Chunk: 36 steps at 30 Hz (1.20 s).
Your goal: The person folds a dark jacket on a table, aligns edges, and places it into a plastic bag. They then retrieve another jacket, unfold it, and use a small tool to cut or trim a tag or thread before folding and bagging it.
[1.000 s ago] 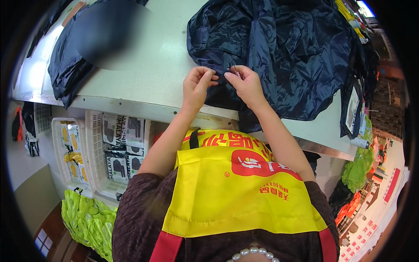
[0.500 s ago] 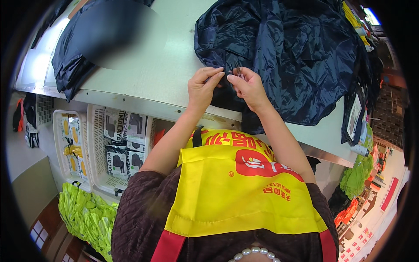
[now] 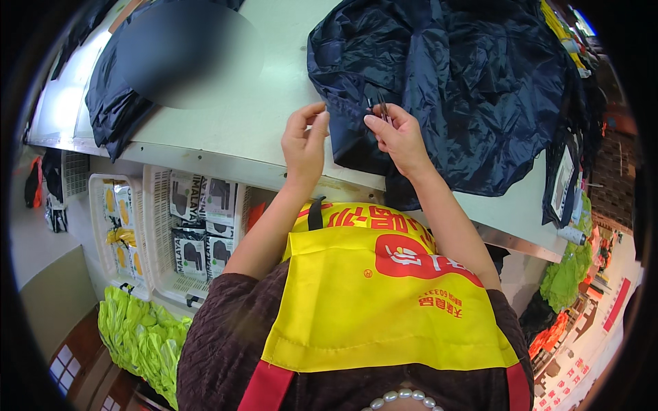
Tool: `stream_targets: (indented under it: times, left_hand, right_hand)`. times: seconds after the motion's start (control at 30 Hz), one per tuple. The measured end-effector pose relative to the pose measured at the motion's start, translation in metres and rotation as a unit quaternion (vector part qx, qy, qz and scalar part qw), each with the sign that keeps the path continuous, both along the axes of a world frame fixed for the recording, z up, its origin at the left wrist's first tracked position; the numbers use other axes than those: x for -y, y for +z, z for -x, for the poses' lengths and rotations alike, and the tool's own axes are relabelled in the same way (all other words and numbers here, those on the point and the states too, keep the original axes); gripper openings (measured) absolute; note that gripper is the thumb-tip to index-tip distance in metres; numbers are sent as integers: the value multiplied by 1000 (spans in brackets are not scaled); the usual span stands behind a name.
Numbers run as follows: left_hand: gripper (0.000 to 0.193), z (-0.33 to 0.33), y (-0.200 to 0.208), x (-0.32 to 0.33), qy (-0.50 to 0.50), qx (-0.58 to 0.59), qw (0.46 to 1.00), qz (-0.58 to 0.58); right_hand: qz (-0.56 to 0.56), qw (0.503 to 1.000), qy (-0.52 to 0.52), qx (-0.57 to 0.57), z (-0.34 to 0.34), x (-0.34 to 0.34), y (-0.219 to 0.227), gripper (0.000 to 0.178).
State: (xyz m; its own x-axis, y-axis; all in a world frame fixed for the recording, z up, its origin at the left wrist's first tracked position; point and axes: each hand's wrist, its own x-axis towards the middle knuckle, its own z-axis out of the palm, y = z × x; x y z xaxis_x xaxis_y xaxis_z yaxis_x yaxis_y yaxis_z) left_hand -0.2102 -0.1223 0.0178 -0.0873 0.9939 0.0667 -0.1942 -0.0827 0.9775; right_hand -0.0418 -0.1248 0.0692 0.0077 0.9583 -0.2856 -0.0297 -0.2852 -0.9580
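Observation:
A shiny dark navy garment lies spread over the right half of the table, its near edge hanging past the table's front. At its left part, my right hand is closed around a small pair of thread snips, whose dark, narrow blades point away from me over the fabric. My left hand is raised just left of the garment, apart from it. Its thumb and forefinger are bent toward each other in a pinch; whatever may be between them is too small to make out.
Another dark garment lies at the table's far left, partly covered by a blurred patch. Below the front edge stand white plastic baskets with flat packages. Bright yellow-green fabric is heaped lower left. A thread spool sits at the right corner.
My left hand has drawn back to the left, away from my right hand and the fabric. My right hand still holds the snips, slightly farther right in the picture.

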Motion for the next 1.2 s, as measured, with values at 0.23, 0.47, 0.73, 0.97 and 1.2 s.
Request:
stream_targets:
  times: [0.23, 0.47, 0.73, 0.97, 1.2]
  left_hand:
    - [36, -2, 8, 15, -86, 50, 995, 19]
    - [26, -8, 12, 19, -50, 194, 967, 157]
    - [16, -18, 16, 13, -56, 181, 971, 148]
    - [16, -33, 14, 6, -86, 209, 967, 119]
    - [14, -40, 8, 5, -101, 191, 970, 112]
  right_hand:
    - [-107, 982, 86, 127, 17, 3, 1, 20]
    - [-129, 977, 102, 138, 20, 5, 3, 19]
    - [-105, 986, 16, 127, 15, 10, 6, 20]
    - [37, 997, 34, 63, -7, 24, 30, 28]
    - [105, 989, 98, 36, -7, 40, 24, 35]
